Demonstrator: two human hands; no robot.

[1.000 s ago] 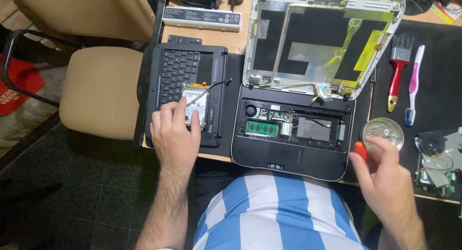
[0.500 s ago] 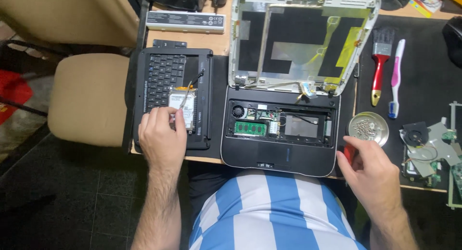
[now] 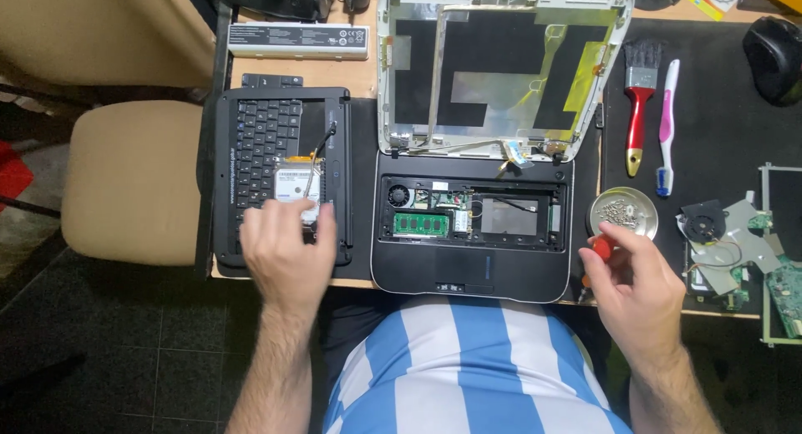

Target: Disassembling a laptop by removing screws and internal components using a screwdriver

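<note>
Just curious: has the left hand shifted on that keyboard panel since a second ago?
No, not noticeably. The left hand rests on the small drive at the keyboard panel's near end, as before; the camera moved.

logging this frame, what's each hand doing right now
left hand: open, resting on the hard drive.
right hand: closed on a red-handled screwdriver.

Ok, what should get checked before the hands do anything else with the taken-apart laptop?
1. Left hand on the silver drive: ok, fingers touch it.
2. Right hand holds the red-handled screwdriver: ok.
3. Screws in the round metal dish: ok.
4. Open laptop base flat on the desk: ok.
5. Drive's cable unplugged: cannot tell.
</note>
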